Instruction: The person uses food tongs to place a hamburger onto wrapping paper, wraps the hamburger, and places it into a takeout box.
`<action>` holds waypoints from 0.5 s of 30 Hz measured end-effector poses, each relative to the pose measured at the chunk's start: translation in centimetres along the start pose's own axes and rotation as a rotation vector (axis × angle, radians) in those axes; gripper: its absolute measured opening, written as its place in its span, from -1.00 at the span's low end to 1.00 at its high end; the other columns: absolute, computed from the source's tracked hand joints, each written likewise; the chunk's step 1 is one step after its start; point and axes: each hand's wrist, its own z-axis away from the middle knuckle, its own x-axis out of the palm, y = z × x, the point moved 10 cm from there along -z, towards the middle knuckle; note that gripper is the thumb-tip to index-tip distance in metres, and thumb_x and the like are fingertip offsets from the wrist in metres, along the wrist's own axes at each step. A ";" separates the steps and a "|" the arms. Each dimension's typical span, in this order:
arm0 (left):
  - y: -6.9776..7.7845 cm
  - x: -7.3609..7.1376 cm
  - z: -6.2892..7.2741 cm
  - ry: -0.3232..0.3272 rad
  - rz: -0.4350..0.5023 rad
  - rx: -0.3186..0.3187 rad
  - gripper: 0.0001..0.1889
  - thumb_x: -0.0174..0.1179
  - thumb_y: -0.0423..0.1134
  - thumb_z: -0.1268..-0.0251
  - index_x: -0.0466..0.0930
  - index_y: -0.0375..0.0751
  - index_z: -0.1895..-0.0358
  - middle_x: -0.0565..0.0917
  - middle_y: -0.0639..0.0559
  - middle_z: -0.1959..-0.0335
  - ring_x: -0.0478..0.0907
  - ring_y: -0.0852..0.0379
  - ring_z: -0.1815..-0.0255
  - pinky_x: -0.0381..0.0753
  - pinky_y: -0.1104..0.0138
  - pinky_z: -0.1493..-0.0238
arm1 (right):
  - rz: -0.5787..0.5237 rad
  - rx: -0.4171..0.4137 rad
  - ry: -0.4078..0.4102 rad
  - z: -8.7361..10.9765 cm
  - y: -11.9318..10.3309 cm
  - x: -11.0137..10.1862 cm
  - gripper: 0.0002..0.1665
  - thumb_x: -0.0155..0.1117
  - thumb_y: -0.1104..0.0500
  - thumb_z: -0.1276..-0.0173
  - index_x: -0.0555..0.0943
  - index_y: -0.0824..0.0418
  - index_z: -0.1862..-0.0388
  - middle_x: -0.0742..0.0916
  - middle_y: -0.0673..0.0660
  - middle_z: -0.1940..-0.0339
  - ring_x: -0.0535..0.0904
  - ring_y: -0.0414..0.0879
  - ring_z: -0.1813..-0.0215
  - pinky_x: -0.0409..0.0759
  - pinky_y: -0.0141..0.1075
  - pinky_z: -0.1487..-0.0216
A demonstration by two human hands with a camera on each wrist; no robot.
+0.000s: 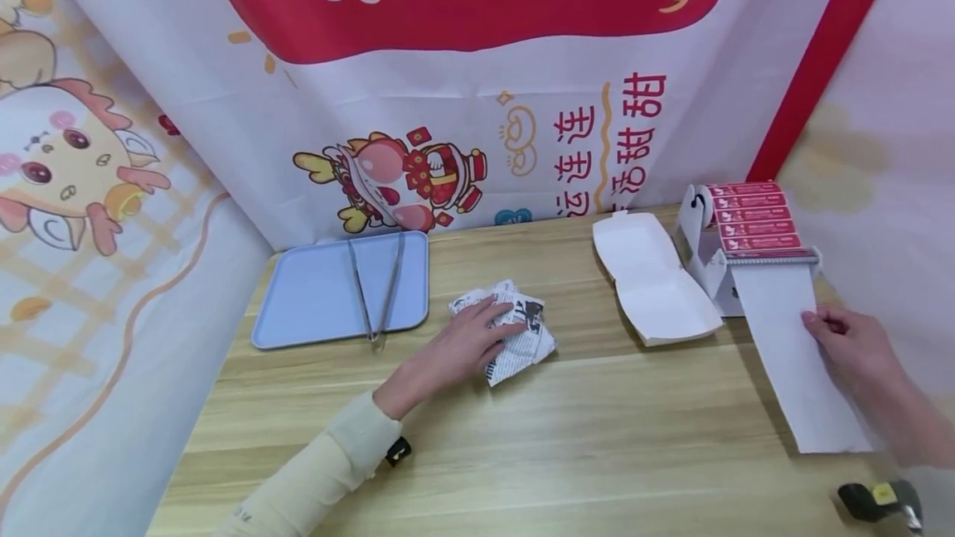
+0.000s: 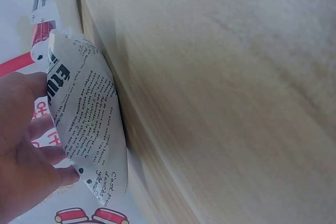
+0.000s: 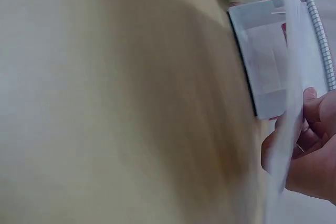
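Note:
In the head view my left hand (image 1: 477, 331) rests on a folded packet of newsprint-patterned paper (image 1: 520, 359) at mid-table, its fingers spread over the top. The left wrist view has the printed paper (image 2: 86, 124) bulging up from the wood, with fingertips along its edge; anything inside is hidden. Over at the right, my right hand (image 1: 858, 350) pinches the edge of a wide white strip (image 1: 783, 355) between thumb and fingers. This strip hangs from a dispenser (image 1: 712, 272) that carries a roll of red printed labels (image 1: 755, 218). Seen from the right wrist, the strip (image 3: 294, 77) is nearly edge-on.
A pale blue tray (image 1: 306, 292) sits at the back left, with metal tongs (image 1: 388, 297) lying across its front edge. An unfolded white paper box (image 1: 664, 297) is left of the dispenser. Printed cloth walls (image 1: 448, 89) border the wooden table (image 1: 567, 454).

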 end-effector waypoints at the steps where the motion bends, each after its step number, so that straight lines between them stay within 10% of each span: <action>1: 0.0 0.0 0.0 0.003 -0.003 0.006 -0.56 0.08 -0.12 -0.52 0.44 0.16 -0.41 0.36 -0.13 -0.49 0.20 -0.26 -0.55 0.25 -0.09 -0.52 | -0.001 0.012 -0.004 0.2 0.2 0.0 -0.14 -0.13 -0.35 -0.50 0.44 0.47 -0.14 0.51 0.23 0.20 0.33 -0.13 0.26 0.40 -0.38 0.44; 10: -0.1 -0.1 -0.2 0.009 0.013 0.002 -0.57 0.06 -0.12 -0.53 0.44 0.17 -0.41 0.36 -0.12 -0.49 0.21 -0.23 -0.55 0.26 -0.08 -0.52 | 0.004 0.090 -0.019 0.5 1.8 0.0 -0.09 -0.13 -0.35 -0.50 0.39 0.48 -0.28 0.51 0.37 0.02 0.39 0.00 0.15 0.48 -0.48 0.44; 15: 0.0 -0.1 -0.2 0.006 0.016 0.007 -0.57 0.06 -0.12 -0.54 0.44 0.17 -0.41 0.37 -0.12 -0.49 0.22 -0.21 -0.54 0.26 -0.08 -0.52 | 0.025 -0.043 0.105 1.2 0.4 -2.2 -0.24 -0.01 -0.23 -0.53 0.46 0.46 -0.22 0.68 0.29 0.14 0.38 -0.53 0.37 0.45 -0.53 0.46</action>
